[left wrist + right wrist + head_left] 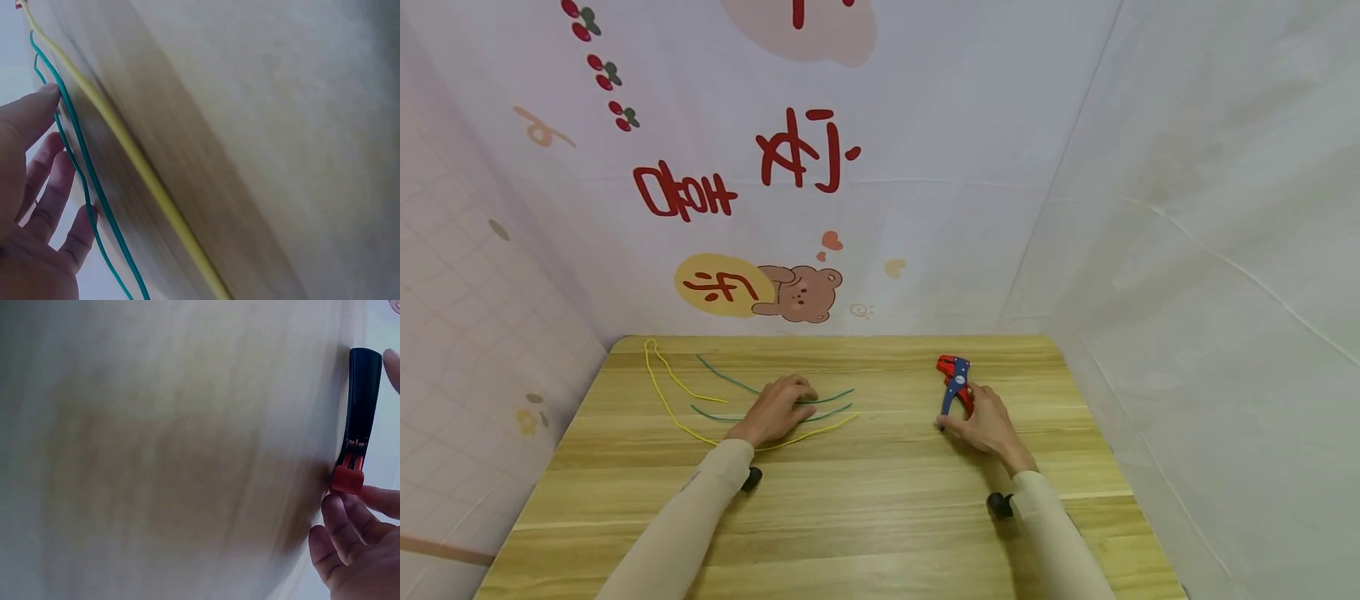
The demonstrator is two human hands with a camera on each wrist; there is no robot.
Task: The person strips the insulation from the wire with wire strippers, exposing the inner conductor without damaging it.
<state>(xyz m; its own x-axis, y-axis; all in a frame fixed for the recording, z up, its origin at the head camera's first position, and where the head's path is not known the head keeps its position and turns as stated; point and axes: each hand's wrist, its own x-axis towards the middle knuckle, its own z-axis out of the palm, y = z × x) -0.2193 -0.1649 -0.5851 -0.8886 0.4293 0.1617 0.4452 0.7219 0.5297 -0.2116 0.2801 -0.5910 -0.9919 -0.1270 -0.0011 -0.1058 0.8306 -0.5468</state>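
A red and blue wire stripper [957,379] lies on the right of the table, handles toward the near side. My right hand [988,423] is around its handles; in the right wrist view fingers touch the red handle [347,480], while the thumb stands slightly apart from the dark blue handle [364,394]. My left hand [778,408] lies over two green wires, the farther green wire [730,380] and the nearer green wire [722,419]. Its fingers are loosely bent beside the green wires, pinching neither. A longer yellow wire [141,164] passes nearer the wrist, looping back at the far left.
The wood-grain table [865,517] ends at a printed cloth wall [925,208] behind. White sheeting [1210,250] hangs along the right side. A small black wrist device sits at each cuff.
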